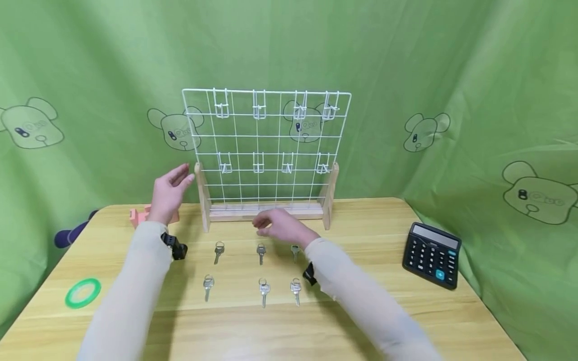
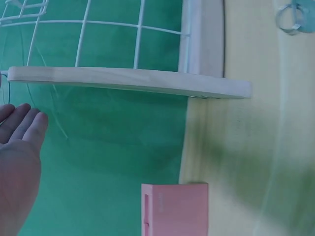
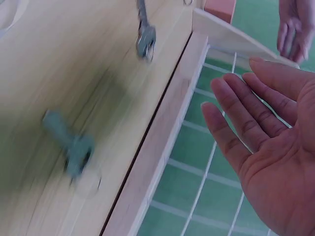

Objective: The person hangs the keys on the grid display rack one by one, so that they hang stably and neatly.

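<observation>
A white wire grid rack [image 1: 269, 135] stands on wooden feet, with several wire hooks [image 1: 259, 111] in two rows. My left hand [image 1: 168, 193] is beside the top of the left wooden upright [image 1: 203, 198], fingers loosely extended and holding nothing. In front of the wooden base bar [image 1: 266, 214], my right hand [image 1: 284, 225] hovers palm inward; the right wrist view shows its fingers [image 3: 246, 113] spread and bare. Several metal keys with rings lie on the table in two rows, including a middle back key [image 1: 261, 253] just below the right hand and a left back key [image 1: 219, 252].
A pink box-like object [image 2: 177, 211] sits behind my left wrist. On the wooden table [image 1: 226, 336] lie a green ring-shaped roll [image 1: 83, 293] at left and a black calculator [image 1: 432, 254] at right. A green curtain [image 1: 375, 60] with bear faces surrounds the table.
</observation>
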A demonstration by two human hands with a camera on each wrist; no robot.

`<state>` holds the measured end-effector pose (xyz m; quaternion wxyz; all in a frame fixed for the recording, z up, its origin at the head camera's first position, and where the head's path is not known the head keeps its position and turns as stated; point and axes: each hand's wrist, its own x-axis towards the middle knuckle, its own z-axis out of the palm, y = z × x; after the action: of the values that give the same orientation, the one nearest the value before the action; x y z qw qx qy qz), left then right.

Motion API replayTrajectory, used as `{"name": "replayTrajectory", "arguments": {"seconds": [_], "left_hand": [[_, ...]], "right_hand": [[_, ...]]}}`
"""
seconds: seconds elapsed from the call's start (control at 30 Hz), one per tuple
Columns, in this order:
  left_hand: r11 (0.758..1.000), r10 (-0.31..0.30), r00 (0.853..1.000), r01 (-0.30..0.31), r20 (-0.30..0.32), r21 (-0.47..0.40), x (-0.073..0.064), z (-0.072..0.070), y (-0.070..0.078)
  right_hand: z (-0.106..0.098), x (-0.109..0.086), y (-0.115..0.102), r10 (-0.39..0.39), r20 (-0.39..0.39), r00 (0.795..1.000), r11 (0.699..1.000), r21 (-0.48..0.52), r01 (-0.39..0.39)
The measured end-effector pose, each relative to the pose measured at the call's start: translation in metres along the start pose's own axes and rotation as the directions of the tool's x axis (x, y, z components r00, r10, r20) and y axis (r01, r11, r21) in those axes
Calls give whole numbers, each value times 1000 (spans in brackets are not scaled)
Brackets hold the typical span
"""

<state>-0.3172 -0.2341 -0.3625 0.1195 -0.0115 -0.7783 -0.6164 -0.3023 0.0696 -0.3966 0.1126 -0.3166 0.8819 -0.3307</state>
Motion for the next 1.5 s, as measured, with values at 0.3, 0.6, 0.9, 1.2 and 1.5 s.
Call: {"name": "replayTrajectory", "arguments": {"seconds": [0.3,0.6,0.9,1.2,1.5], "left_hand": [[1000,19,998,-18,62,-21,16,3,7],[1000,19,999,-20,51,22,19,10,10],[999,-38,999,38,31,-12,22,13,7],[999,-23,1000,24,19,-21,24,13,7],[998,-57,998,57,1,-35,23,17,4]], "right_hand": [[39,42,-19,-16,64,998,1000,-15,17],[66,71,-25,-12,97,995,993,-118,23],[78,85,-17,-3,109,994,972,-234,28],[84,92,-19,-41,130,991,964,-255,73],[88,90,-18,2,134,991,961,-274,35]]}}
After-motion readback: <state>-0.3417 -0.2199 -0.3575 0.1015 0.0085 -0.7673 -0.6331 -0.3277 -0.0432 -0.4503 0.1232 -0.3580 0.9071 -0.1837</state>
